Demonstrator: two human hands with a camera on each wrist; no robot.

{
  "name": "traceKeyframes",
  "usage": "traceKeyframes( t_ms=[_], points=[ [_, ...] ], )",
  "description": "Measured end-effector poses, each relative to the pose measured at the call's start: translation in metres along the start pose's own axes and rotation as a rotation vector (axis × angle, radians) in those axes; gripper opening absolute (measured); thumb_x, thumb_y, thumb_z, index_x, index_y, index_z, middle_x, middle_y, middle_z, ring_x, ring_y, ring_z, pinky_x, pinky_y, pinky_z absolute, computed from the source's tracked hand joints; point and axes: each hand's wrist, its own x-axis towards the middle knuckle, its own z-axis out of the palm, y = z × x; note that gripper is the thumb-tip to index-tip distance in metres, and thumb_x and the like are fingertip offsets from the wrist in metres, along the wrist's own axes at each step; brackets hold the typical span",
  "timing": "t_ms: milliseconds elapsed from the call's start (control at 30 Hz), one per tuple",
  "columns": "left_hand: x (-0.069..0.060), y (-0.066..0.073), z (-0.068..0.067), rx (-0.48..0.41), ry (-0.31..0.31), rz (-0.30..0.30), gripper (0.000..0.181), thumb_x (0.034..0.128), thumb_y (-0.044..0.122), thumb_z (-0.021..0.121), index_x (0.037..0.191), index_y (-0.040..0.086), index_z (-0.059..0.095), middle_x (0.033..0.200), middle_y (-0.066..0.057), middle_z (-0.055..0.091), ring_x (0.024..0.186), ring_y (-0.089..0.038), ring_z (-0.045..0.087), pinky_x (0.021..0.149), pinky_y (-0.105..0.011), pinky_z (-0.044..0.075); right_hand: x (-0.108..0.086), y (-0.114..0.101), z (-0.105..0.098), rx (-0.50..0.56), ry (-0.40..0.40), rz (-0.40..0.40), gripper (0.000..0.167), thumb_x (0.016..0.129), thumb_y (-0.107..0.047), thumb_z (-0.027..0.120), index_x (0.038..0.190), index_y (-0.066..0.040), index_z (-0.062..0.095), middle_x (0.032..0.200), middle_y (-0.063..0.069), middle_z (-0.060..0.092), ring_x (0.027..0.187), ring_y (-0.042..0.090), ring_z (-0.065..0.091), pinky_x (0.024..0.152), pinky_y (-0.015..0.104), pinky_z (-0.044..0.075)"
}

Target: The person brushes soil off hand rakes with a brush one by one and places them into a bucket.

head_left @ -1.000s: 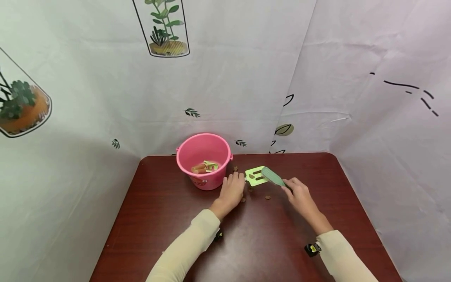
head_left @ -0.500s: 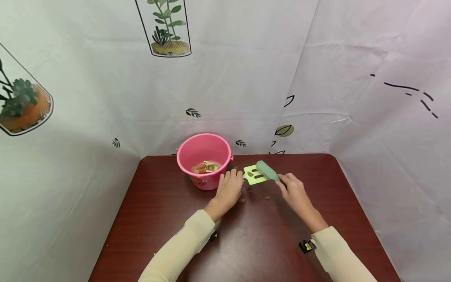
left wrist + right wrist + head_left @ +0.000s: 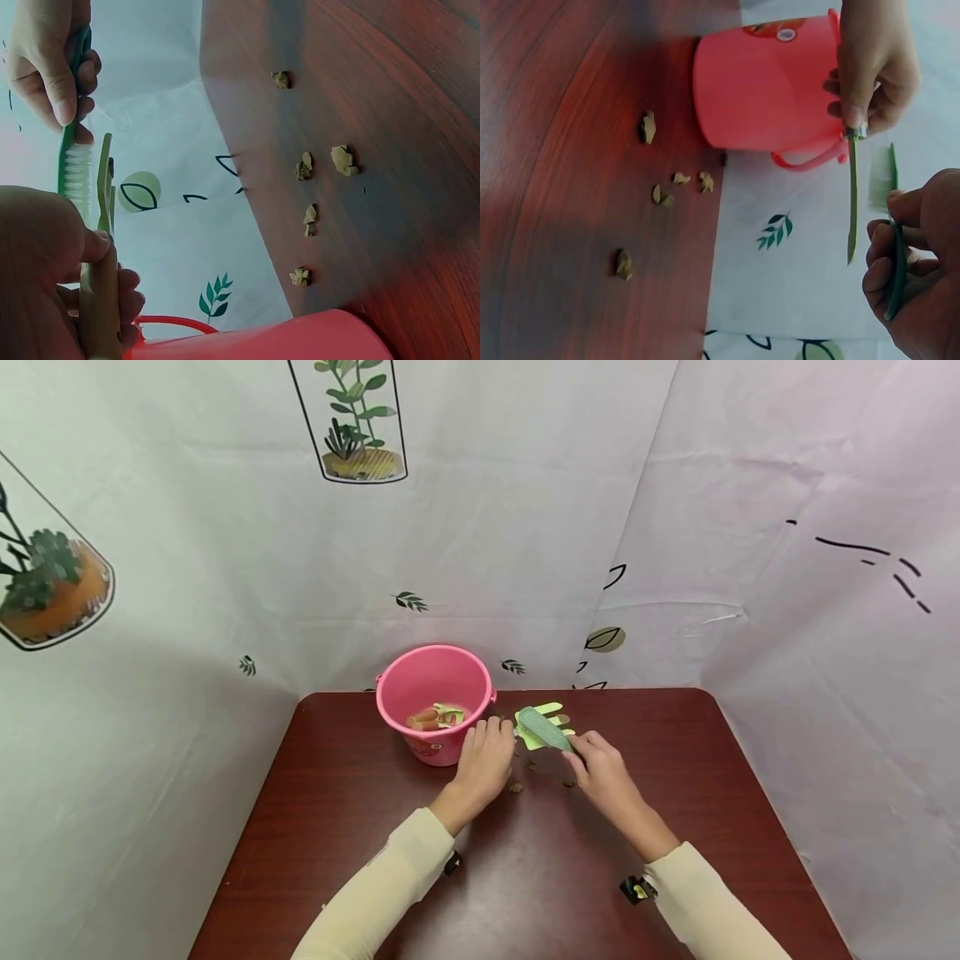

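My left hand (image 3: 483, 764) grips the wooden handle (image 3: 100, 307) of a small hand fork with a light green, flat-tined head (image 3: 534, 739). The fork is held above the table beside the pink bucket (image 3: 442, 747). My right hand (image 3: 606, 777) grips a green brush (image 3: 545, 728) by its handle. Its pale bristles (image 3: 77, 176) face the fork head; a narrow gap shows between them in the right wrist view. From the head view, the brush covers part of the fork head. Several brown crumbly lumps (image 3: 345, 160) lie on the table below the hands.
The dark red wooden table (image 3: 352, 827) carries the bucket near its back edge. Inside the bucket are tools with brown handles (image 3: 424, 720) and light green heads. A printed white cloth (image 3: 510, 543) stands behind and at both sides.
My right hand has moved the brush left over the fork head, towards the fork's handle, and the tine ends now show. My left hand and the fork have shifted slightly left.
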Motion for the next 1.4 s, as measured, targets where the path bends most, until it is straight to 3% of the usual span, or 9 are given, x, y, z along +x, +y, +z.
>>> traceKeyframes(
  t_ms=[133, 667, 1000, 1167, 1400],
  points=[
    [0.0, -0.001, -0.001, 0.001, 0.034, -0.012, 0.017, 0.0912, 0.015, 0.072, 0.101, 0.004, 0.065, 0.092, -0.011, 0.065, 0.08, -0.027, 0.061, 0.067, -0.038, 0.05, 0.002, -0.006, 0.002, -0.017, 0.01, -0.019, 0.027, 0.091, -0.005, 0.076, 0.116, 0.007, 0.072, 0.092, 0.014, 0.062, 0.073, 0.019, 0.06, 0.063, 0.034, 0.053],
    [-0.005, 0.002, -0.008, 0.022, 0.061, -0.033, 0.016, 0.094, 0.017, 0.071, 0.101, 0.004, 0.065, 0.091, -0.01, 0.064, 0.08, -0.027, 0.06, 0.066, -0.037, 0.047, 0.007, -0.009, 0.001, -0.094, 0.061, -0.046, 0.024, 0.09, -0.003, 0.077, 0.111, 0.007, 0.072, 0.09, 0.017, 0.06, 0.072, 0.027, 0.066, 0.061, 0.041, 0.057],
    [-0.005, 0.0, -0.011, 0.052, 0.087, -0.05, 0.015, 0.0904, 0.015, 0.073, 0.099, 0.006, 0.065, 0.088, -0.009, 0.062, 0.078, -0.027, 0.06, 0.066, -0.037, 0.046, 0.011, 0.001, -0.007, -0.112, 0.074, 0.005, 0.023, 0.092, -0.003, 0.075, 0.112, 0.009, 0.072, 0.091, 0.018, 0.06, 0.071, 0.028, 0.066, 0.06, 0.041, 0.057],
    [-0.005, 0.0, -0.01, 0.044, 0.114, -0.047, 0.009, 0.0948, 0.013, 0.068, 0.098, 0.005, 0.065, 0.086, -0.009, 0.062, 0.076, -0.027, 0.06, 0.065, -0.037, 0.045, 0.012, 0.006, -0.011, -0.13, 0.075, 0.0, 0.024, 0.092, -0.003, 0.074, 0.113, 0.01, 0.071, 0.091, 0.02, 0.06, 0.071, 0.03, 0.066, 0.061, 0.042, 0.057],
    [-0.006, 0.001, -0.012, 0.051, 0.088, -0.053, 0.009, 0.0968, 0.012, 0.065, 0.1, 0.004, 0.066, 0.086, -0.009, 0.062, 0.077, -0.027, 0.06, 0.065, -0.037, 0.046, 0.012, 0.01, -0.012, -0.179, 0.09, -0.005, 0.024, 0.092, -0.003, 0.074, 0.112, 0.01, 0.07, 0.093, 0.021, 0.059, 0.072, 0.032, 0.067, 0.063, 0.044, 0.058]
  ],
)
